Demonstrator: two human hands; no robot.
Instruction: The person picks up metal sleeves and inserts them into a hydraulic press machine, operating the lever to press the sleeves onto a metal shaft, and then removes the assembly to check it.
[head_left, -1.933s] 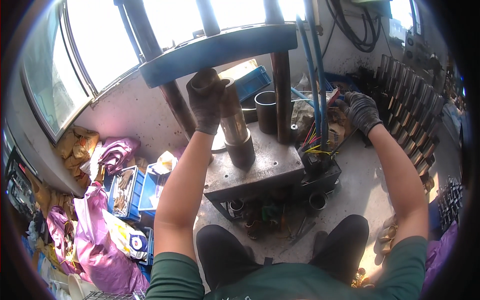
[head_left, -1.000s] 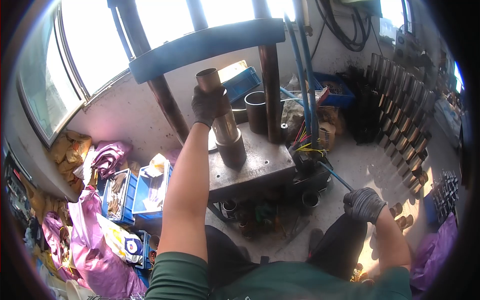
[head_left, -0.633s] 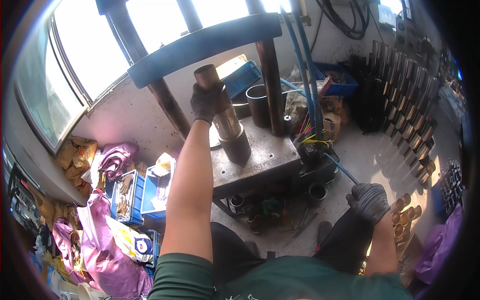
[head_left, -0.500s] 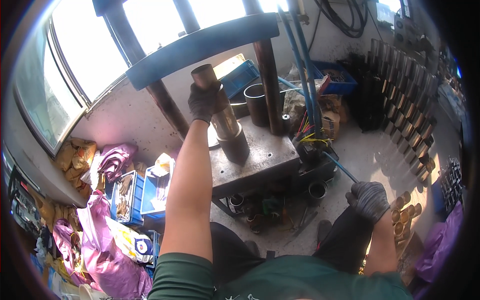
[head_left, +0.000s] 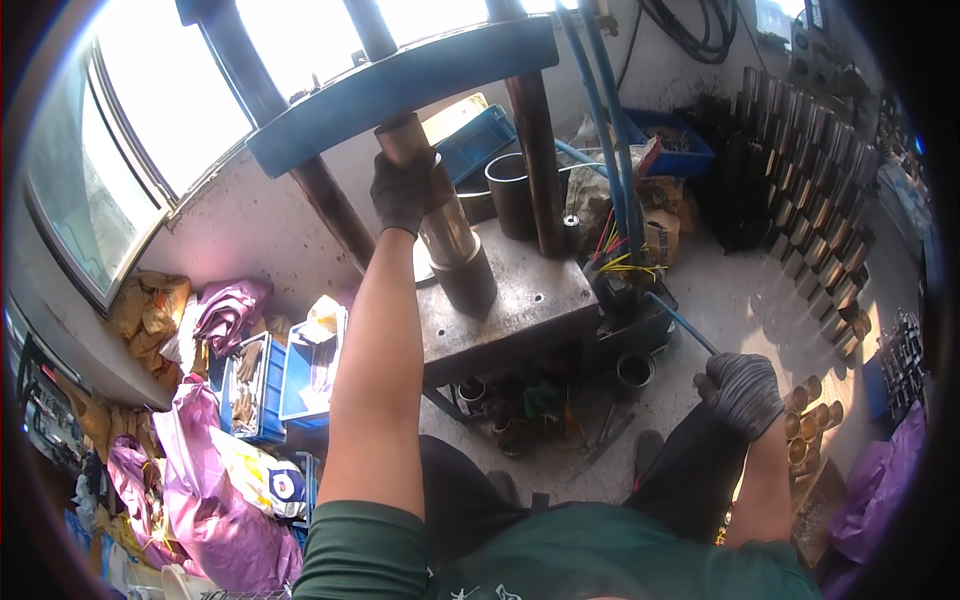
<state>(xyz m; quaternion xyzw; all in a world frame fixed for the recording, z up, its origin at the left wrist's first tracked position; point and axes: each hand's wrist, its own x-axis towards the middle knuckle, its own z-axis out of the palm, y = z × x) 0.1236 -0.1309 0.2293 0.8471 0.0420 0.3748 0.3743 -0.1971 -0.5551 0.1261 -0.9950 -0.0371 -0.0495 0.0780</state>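
Observation:
My gloved left hand [head_left: 400, 192] is closed round a brown metal cylinder [head_left: 403, 140] at the top of an upright stack. Below it come a shiny silver sleeve [head_left: 449, 232] and a wider dark cylinder [head_left: 467, 288], which stands on the steel press table [head_left: 520, 312]. The top end of the stack lies right at the lower edge of the blue press plate [head_left: 400, 82] in the picture; whether they touch I cannot tell. On the right, my gloved right hand [head_left: 742, 395] grips the end of a blue lever [head_left: 685, 325] that slants from the machine.
A dark open tube [head_left: 508, 198] stands behind the stack, beside a press column [head_left: 537, 165]. Stacked metal tubes [head_left: 805, 210] line the right. Blue crates [head_left: 258, 390] and purple sacks [head_left: 205, 500] crowd the left. Hoses [head_left: 605, 130] and loose wires [head_left: 625, 265] hang by the lever.
The press table and stack sit a little higher in the picture, and the stack's top shows closer to the blue plate. Both hands keep their hold; my right hand has shifted slightly.

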